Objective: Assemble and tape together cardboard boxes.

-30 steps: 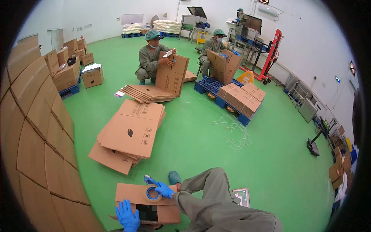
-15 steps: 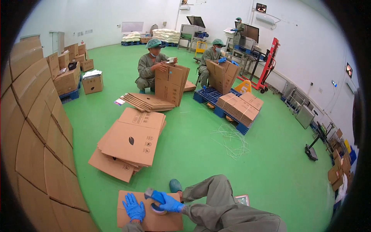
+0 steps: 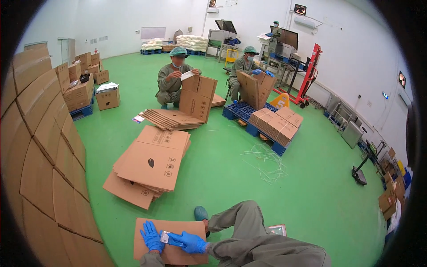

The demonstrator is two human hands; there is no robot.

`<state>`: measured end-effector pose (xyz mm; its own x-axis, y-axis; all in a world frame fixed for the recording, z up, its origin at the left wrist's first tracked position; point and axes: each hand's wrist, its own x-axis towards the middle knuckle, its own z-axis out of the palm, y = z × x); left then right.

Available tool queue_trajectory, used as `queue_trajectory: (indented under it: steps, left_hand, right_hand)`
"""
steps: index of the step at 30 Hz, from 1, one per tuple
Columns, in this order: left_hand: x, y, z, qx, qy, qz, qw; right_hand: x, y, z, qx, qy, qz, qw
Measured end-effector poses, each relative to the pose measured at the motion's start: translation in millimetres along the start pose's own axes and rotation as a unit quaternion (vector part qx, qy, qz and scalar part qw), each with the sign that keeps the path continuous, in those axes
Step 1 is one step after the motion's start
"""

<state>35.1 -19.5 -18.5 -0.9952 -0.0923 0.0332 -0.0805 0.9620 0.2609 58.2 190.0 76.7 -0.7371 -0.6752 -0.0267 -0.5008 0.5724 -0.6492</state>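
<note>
A brown cardboard carton lies in front of me at the lower edge, its upper face flat. My left hand, in a blue glove, rests on that face with fingers spread. My right hand, also blue-gloved, is closed around a tape dispenser. The dispenser's pale front end points left and sits close beside my left hand, over the carton. Most of its body and the tape roll are hidden by my right hand.
Flat cartons are stacked ahead, left of centre. A wall of boxes rises at left. Two people crouch or sit beyond, handling cartons, one near a blue pallet. Loose straps lie on the green floor. A tablet-like object is by my leg.
My right hand has turned the tape dispenser and brought it down and left, next to my left hand. My left hand stays on the carton. A crouching person now holds a white sheet-like piece up.
</note>
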Motion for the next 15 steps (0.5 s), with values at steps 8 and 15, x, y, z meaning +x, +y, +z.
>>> queue_trajectory:
  steps: [8, 15]
  left_hand:
    - [31, 4, -65, -0.463, -0.166, -0.256, 0.832]
    - [23, 25, -100, -0.127, -0.17, -0.103, 0.972]
  right_hand:
    - [0, -10, -11, 0.027, 0.005, -0.01, 1.0]
    - [-11, -27, -21, -0.008, -0.021, 0.004, 1.0]
